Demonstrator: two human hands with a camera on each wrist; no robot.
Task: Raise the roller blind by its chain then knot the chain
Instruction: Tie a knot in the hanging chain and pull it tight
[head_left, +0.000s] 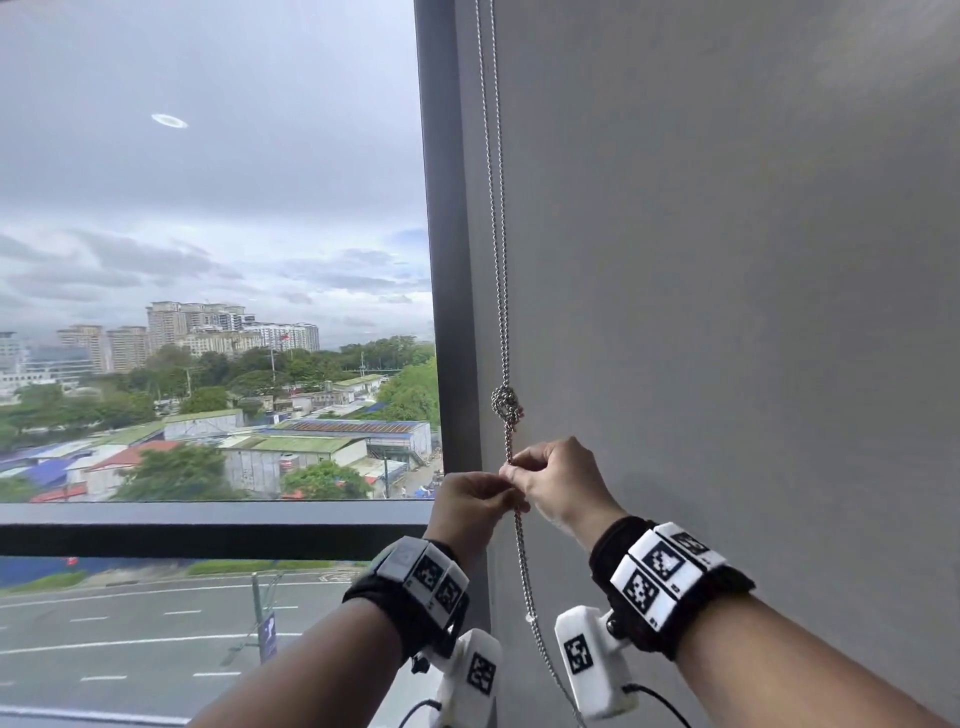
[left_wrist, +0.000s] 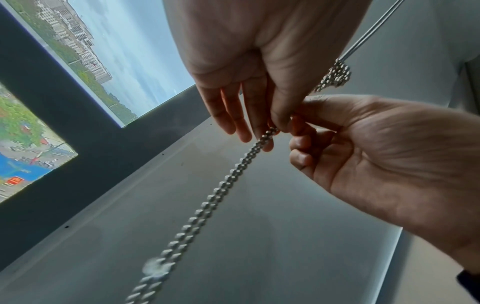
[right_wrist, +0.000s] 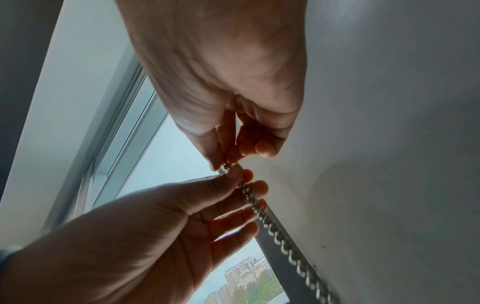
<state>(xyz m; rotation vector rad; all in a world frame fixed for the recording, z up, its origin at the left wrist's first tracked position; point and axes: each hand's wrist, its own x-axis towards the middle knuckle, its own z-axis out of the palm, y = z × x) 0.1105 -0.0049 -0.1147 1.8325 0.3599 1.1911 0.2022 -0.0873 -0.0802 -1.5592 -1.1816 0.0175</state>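
Note:
A doubled metal bead chain (head_left: 500, 291) hangs down the grey wall beside the window frame. A loose knot (head_left: 506, 405) sits in it just above my hands. My right hand (head_left: 511, 467) pinches the chain right under the knot, seen close in the right wrist view (right_wrist: 226, 164). Directly below, my left hand (head_left: 506, 493) pinches both strands between thumb and fingers (left_wrist: 275, 127). The two hands touch. Below them the chain (left_wrist: 221, 191) runs down slack between my wrists. The knot (left_wrist: 335, 76) shows behind the left thumb. The blind itself is out of view; the window glass is uncovered.
A dark vertical window frame (head_left: 447, 260) stands left of the chain, with a plain grey wall (head_left: 727, 260) to the right. A dark horizontal bar (head_left: 208, 530) crosses the window at hand height. A pale connector bead (head_left: 529, 618) hangs on the lower chain.

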